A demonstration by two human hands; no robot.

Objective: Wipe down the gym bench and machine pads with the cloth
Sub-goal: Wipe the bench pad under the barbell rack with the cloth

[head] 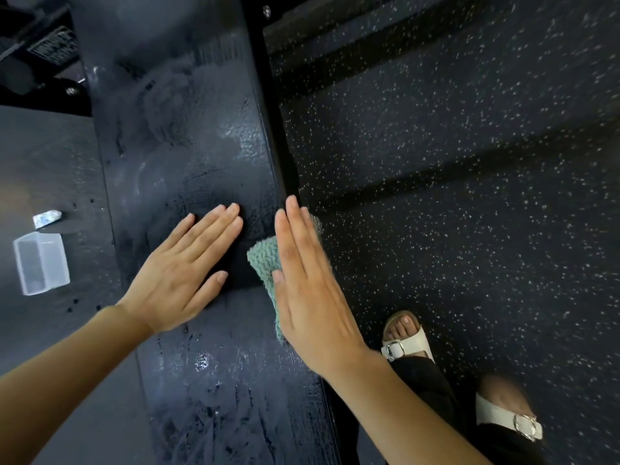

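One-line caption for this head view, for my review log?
Right hand presses the green cloth on the streaked bench pad near its edge; left hand rests flat beside it.

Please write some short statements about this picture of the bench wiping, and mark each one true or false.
1. The left hand lies flat on the black bench pad, fingers straight. True.
2. The cloth is red. False: it is green.
3. The right hand presses the cloth with straight fingers at the pad's right edge. True.
4. The clear plastic container stands on the bench pad. False: it stands off the pad, on the grey surface to its left.
5. The person is barefoot. False: the feet wear white buckled sandals.
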